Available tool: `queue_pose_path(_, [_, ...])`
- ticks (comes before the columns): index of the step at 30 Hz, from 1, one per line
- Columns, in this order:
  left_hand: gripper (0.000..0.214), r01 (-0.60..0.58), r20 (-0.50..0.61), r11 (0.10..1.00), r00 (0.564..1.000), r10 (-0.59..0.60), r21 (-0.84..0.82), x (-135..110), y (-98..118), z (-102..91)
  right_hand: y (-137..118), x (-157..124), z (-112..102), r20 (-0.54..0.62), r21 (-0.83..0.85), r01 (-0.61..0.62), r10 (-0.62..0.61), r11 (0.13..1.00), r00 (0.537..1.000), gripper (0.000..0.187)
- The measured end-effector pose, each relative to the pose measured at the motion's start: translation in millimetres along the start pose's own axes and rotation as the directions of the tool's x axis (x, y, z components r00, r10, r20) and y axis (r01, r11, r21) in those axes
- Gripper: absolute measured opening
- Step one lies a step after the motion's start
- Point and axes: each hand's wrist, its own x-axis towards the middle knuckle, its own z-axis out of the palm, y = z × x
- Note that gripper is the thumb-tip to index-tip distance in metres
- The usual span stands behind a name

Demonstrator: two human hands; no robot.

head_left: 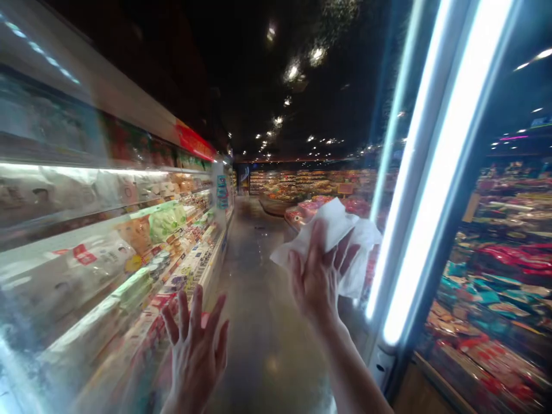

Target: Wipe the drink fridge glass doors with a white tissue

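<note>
While cloth (334,221) in hand (319,282), packages (168,219) in cooler (129,100)

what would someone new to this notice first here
Probably the glaring light strips slanting down the right side, by far the brightest thing in view. Next comes the thin white cloth at the fingers of the raised right hand, right of centre, with the left hand spread lower down, left of centre. Rows of packages fill much of the left side.
</note>
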Motion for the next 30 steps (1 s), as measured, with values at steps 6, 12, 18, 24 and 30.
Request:
queue_pose_path(6, [0.09, 0.028, 0.012, 0.998, 1.0, -0.029, 0.053, 10, -40, -20.3, -56, -120, 22, 0.124, 0.058, 0.298, -0.303, 0.953, 0.945, 0.04])
queue_pose_path(12, [0.089, 0.023, -0.007, 0.995, 1.0, -0.022, 0.093, 24, -82, -45.7, -115, -32, 21, 0.148, 0.068, 0.169, -0.178, 0.983, 0.973, 0.05])
queue_pose_path(18, [0.089, 0.04, -0.022, 0.996, 0.999, -0.039, 0.078, 20, -126, -65.8, -164, -119, 47, 0.12, 0.118, 0.285, -0.299, 0.951, 0.947, 0.032])
queue_pose_path(24, [0.087, 0.001, -0.033, 0.996, 0.999, 0.001, 0.085, 18, -168, -84.9, -227, -52, 54, 0.093, 0.165, 0.253, -0.271, 0.953, 0.958, 0.035])
queue_pose_path(30, [0.086, 0.013, -0.001, 0.995, 1.0, -0.013, 0.102, 4, -202, -97.5, -258, -122, 70, 0.113, 0.124, 0.274, -0.288, 0.954, 0.951, 0.034])
